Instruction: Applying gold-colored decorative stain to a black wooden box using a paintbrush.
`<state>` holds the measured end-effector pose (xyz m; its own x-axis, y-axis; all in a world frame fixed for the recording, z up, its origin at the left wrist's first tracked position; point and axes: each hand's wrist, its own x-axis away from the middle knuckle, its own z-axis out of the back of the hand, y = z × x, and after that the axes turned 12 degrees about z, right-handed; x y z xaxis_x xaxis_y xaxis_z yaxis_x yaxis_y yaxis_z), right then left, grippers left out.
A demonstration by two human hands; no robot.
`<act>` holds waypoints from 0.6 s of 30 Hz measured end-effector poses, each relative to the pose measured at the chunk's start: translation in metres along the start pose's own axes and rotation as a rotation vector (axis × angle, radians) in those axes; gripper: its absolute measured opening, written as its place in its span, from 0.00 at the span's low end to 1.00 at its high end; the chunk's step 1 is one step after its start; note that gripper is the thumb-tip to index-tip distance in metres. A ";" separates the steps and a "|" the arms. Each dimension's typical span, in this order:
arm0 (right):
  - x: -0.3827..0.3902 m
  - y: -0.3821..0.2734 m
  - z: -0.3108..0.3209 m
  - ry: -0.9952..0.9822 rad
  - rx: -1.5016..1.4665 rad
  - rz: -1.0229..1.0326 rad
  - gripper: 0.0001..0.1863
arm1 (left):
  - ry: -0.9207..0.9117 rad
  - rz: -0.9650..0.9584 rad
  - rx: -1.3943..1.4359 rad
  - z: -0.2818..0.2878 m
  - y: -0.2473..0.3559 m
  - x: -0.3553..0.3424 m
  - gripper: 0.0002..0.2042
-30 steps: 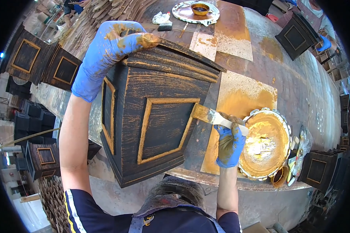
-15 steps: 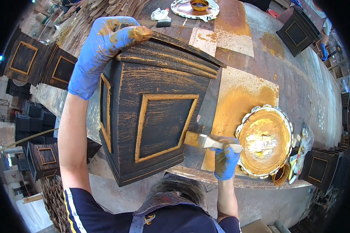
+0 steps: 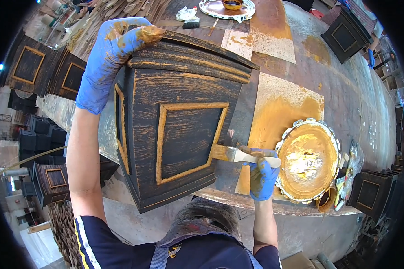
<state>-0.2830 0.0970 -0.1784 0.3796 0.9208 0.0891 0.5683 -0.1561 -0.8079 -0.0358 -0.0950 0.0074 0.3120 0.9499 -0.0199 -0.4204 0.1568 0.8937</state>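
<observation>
My left hand [image 3: 121,49], in a stained blue glove, grips the top edge of a black wooden pedestal box [image 3: 188,139] and holds it tilted over the table. Golden-brown colour shows along the box's mouldings and around its recessed front panel. In my right hand [image 3: 262,175], also gloved in blue, is a flat paintbrush [image 3: 238,154] with a pale handle. Its golden-brown bristles meet the right side of the panel frame, near the lower corner. Just right of that hand stands a round tray [image 3: 307,161] with a ragged white rim, coated inside with wet golden-brown paint.
Stained boards [image 3: 278,107] lie on the worktable [image 3: 345,112]. At the far side are a paint bowl [image 3: 232,4] and a black-bristled brush [image 3: 191,23]. A small cup [image 3: 326,199] sits by the near edge. More black boxes [image 3: 368,193] stand around; another person's gloved hand [image 3: 371,58] shows far right.
The brush has come up slightly, from beside the box to touching the panel frame's right side. My left hand and the box's top have shifted a little left.
</observation>
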 end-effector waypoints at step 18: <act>0.046 -0.036 0.015 0.145 -0.158 0.083 0.12 | 0.062 0.125 -0.170 0.005 0.026 0.016 0.11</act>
<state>-0.2970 0.1503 -0.1537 0.5243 0.8434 0.1176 0.6334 -0.2940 -0.7158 -0.0380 -0.0771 0.0324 0.1982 0.9787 0.0539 -0.5914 0.0756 0.8029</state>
